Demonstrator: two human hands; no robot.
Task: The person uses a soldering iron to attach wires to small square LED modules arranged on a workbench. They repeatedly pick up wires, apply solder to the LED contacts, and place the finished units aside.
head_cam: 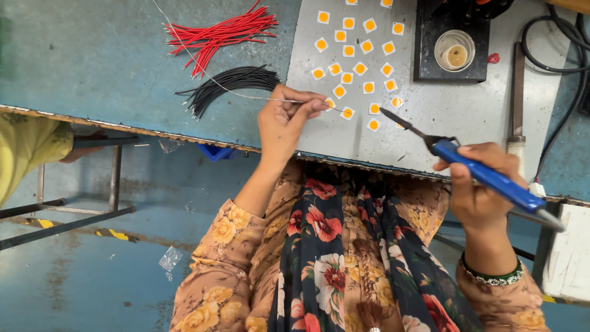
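The left hand [284, 120] pinches a thin solder wire [246, 93] whose end meets a yellow square chip [348, 113] on the grey surface [455, 110], while the right hand [482, 184], fingers wrapped round a blue soldering iron [485, 175], aims its long tip leftward, just right of that chip.

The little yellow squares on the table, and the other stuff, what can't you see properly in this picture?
- Yellow squares, head view: too small to show any detail; the top ones are cut by the edge.
- Thin wire in the left hand: its far end leaves the top edge.
- Soldering iron in the right hand: its cord end is blurred.
- Round pot: contents unclear.
- Person in yellow sleeve: cut by the left edge.
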